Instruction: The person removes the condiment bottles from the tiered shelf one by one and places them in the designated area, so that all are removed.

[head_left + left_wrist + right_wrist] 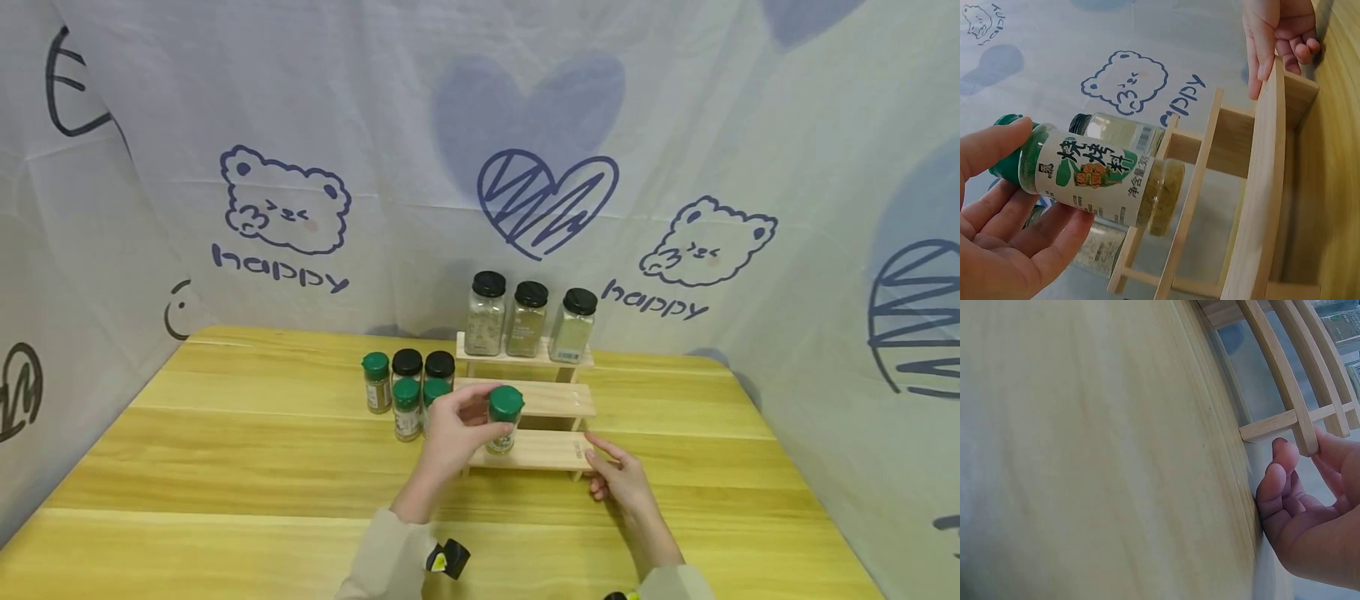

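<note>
My left hand [450, 433] holds a spice jar [506, 404] with a green cap between thumb and fingers, over the left part of the lowest step of a three-tier wooden spice rack [555, 398]. In the left wrist view the jar [1094, 175] is tilted, its white label with dark characters facing the camera and brownish seasoning inside. Whether its base touches the step cannot be told. At the rack's right end my right hand [622, 483] grips the lowest board; the right wrist view shows curled fingers [1272, 481] beside the board's end.
Three black-capped square jars [527, 321] stand on the rack's top tier. Left of the rack is a group of several smaller jars [407, 408] with green or black caps. A printed cloth [405, 125] hangs behind and beside the wooden table [225, 467].
</note>
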### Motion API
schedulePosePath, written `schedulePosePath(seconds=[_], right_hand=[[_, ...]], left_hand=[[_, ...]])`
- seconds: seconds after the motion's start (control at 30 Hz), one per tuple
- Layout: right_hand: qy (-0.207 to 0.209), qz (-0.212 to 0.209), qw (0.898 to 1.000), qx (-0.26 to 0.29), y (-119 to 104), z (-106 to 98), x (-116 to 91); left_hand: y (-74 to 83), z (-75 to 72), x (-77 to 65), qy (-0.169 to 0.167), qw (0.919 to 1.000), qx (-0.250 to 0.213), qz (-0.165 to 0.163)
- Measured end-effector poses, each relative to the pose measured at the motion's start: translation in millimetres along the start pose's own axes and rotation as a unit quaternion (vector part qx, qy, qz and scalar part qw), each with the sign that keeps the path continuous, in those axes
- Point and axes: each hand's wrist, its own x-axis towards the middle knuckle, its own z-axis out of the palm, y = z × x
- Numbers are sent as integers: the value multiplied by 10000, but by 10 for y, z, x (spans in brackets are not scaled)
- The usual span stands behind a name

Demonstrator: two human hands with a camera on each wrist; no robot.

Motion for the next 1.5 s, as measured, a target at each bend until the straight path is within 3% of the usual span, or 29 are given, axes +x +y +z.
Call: schedulePosePath(seconds=[0.17,0.6,0.97,1.5], right_hand=[[-29,-40,10000,-9,-1,9,-2],[-87,-9,10000,13,-4,-1,-22],[-6,-30,10000,-54,-1,9,-24],[-28,-10,10000,-56,-33,11,-30]], left_hand=[[-12,-139,-50,15,9998,16,-178],[20,-505,-166,352,9986,279,-281],[-69,-688,-238,620,9938,689,-607],[-224,-984,-270,1078,9865,1050,-641]])
